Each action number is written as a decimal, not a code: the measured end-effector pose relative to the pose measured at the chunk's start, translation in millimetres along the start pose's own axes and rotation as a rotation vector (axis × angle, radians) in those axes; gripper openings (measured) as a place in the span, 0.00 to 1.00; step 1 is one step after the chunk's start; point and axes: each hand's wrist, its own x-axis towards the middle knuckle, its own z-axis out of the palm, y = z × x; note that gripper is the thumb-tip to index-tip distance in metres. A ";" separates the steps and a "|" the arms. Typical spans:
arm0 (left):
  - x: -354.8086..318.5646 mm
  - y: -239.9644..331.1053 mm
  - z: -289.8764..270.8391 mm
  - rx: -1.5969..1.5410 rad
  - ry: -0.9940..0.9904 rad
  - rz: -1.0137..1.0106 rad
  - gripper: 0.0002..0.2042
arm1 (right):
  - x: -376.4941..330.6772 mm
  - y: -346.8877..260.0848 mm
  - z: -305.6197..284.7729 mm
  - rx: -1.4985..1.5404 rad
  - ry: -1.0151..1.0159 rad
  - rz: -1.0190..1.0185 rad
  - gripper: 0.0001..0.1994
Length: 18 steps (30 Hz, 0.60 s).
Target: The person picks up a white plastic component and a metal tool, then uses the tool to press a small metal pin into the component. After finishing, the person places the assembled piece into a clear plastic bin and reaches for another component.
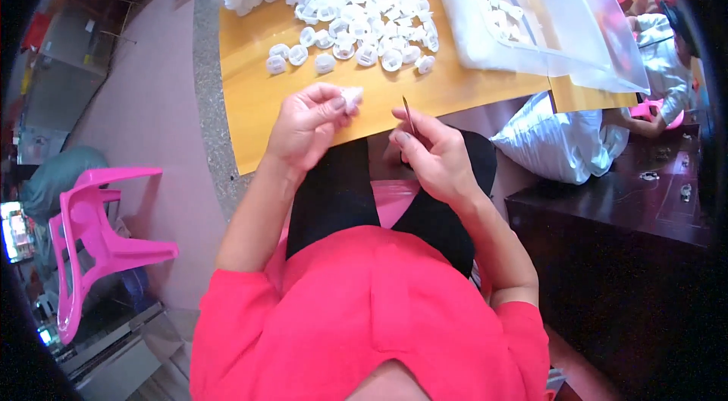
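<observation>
The left hand (303, 128) pinches one small white plastic cap (352, 97) at its fingertips, tilted toward the right hand (436, 158), which grips a thin metal pick (408, 116) upright — point raised, seemingly ready to work the cap. Both hover above the lap at the wooden table (250, 90) edge (elbows tucked in). Just beyond lies the loose pile of white caps (364, 14) within easy reach — farther off, a clear plastic bin (584, 29).

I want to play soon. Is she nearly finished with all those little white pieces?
Not nearly, it seems. The left hand pinches one white piece, and the right hand holds a thin metal tool. A big pile of white pieces still waits on the table. A few lie in the clear bin, maybe done.
</observation>
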 end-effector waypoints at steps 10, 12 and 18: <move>-24.6 -6.9 30.7 -0.211 -0.134 -0.222 0.09 | 1.1 -11.4 11.8 -0.022 0.116 -0.050 0.08; -25.4 -7.6 39.3 -0.186 -0.075 -0.090 0.11 | 0.0 -14.3 12.2 0.026 0.143 -0.027 0.08; -12.7 -12.0 46.5 0.082 -0.154 0.087 0.13 | 4.4 -21.5 6.4 0.098 0.147 -0.009 0.11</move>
